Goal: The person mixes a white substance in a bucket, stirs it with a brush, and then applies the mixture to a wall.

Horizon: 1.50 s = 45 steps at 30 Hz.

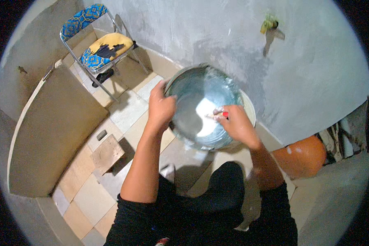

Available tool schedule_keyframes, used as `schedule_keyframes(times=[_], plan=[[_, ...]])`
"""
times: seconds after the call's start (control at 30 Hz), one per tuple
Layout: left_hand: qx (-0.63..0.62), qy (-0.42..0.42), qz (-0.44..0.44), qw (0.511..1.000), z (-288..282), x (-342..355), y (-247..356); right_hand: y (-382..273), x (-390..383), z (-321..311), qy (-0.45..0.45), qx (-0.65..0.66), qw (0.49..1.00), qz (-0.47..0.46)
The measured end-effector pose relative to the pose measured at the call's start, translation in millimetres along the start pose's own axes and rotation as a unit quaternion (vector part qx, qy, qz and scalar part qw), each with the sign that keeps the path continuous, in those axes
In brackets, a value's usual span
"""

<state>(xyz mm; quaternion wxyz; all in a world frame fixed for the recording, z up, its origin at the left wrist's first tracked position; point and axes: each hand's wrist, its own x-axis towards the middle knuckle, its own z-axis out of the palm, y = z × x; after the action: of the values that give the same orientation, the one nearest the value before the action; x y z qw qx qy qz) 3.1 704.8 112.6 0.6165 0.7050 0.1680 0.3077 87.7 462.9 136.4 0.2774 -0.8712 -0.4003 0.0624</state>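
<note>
In the head view a round metal basin (184, 126) is tilted in front of me, with white material (203, 123) in its bottom; a paler round container shows behind its right side. My left hand (162, 105) is closed on the basin's left rim. My right hand (233, 122) is inside the right part of the basin, its fingers smeared white and closed around a small red-handled tool (225, 114), whose working end I cannot make out clearly. My legs are below the basin.
A folding chair (92, 59) with torn padding stands at upper left, dark footwear beneath it. A low partition (53, 135) runs along the left. A small wooden block (106, 153) sits on the tiles. An orange container (301, 158) is at right, below a wall tap (269, 25).
</note>
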Motion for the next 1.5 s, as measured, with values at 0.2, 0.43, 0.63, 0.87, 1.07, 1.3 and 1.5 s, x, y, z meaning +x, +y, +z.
schedule_keyframes(times=[0.2, 0.43, 0.63, 0.87, 1.07, 1.3, 1.5], plan=[[-0.184, -0.020, -0.184, 0.965, -13.9, -4.7, 25.2, -6.7, 30.5, -25.0, -0.030, 0.273, 0.953, 0.130], [-0.280, 0.012, -0.237, 0.930, -29.3, -1.7, -4.5, -13.9, 47.3, -23.4, 0.134, 0.488, 0.854, 0.118], [-0.346, 0.137, -0.270, 0.888, -34.3, -36.5, 43.2, -59.7, 29.5, -58.9, 0.108, 0.476, 0.836, 0.252], [-0.366, 0.194, -0.294, 0.862, -75.4, -41.6, 215.3, -169.6, 47.0, -162.3, 0.027, 0.222, 0.966, 0.128], [-0.359, 0.147, -0.217, 0.896, -115.8, -33.7, 343.5, -258.3, 60.1, -267.0, 0.003, 0.205, 0.979, 0.004], [-0.329, 0.177, -0.164, 0.913, -144.3, -11.4, 451.5, -343.2, 93.8, -339.0, -0.002, 0.270, 0.963, -0.016], [-0.334, 0.195, -0.108, 0.916, -156.6, 23.4, 468.7, -368.9, 135.5, -290.3, -0.003, 0.305, 0.951, -0.055]])
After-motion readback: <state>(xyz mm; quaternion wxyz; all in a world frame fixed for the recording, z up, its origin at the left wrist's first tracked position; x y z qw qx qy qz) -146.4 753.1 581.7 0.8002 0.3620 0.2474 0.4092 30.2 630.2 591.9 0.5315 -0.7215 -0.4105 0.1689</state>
